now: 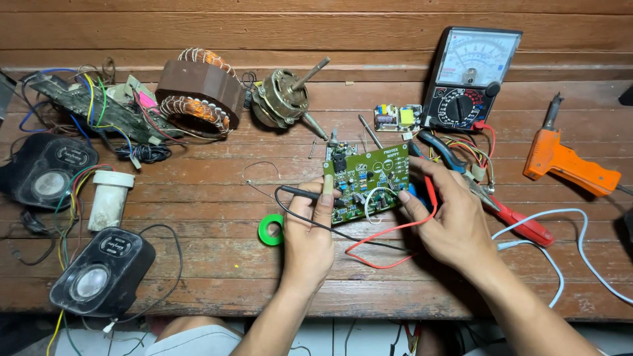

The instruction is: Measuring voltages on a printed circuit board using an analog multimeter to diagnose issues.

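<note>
So I'm looking straight down at a worn wooden plank worktop (217,277), reddish-brown, scratched up, with a wall of the same kind of planks running along the back. My left hand (308,240) has its grip closed around a black probe (300,192), tip resting toward the left edge of the green circuit board (366,182), which sits tilted up near the middle of the worktop. My right hand (448,217) pinches the board's right edge, fingers curled around it, and the red probe (428,184) seems tucked in that same grip, though I can't tell exactly how it's held. Red and black leads loop across the wood below the board. Just behind it sits an analogue multimeter (469,78) leaning against the wall, with a small yellow-and-white board (397,117) beside it. Right of my hand are red-handled pliers (511,217), a white cable (560,237), and further off an orange soldering gun (567,161). On the left half: a motor stator (198,89) with copper windings, a motor rotor with shaft (285,99), a messy wired board (99,109), two black speakers (99,273), a white plastic tube (111,198) and a green tape roll (269,231) just beside my left wrist. Light's dim, warm, kinda workshop-at-night.
</note>
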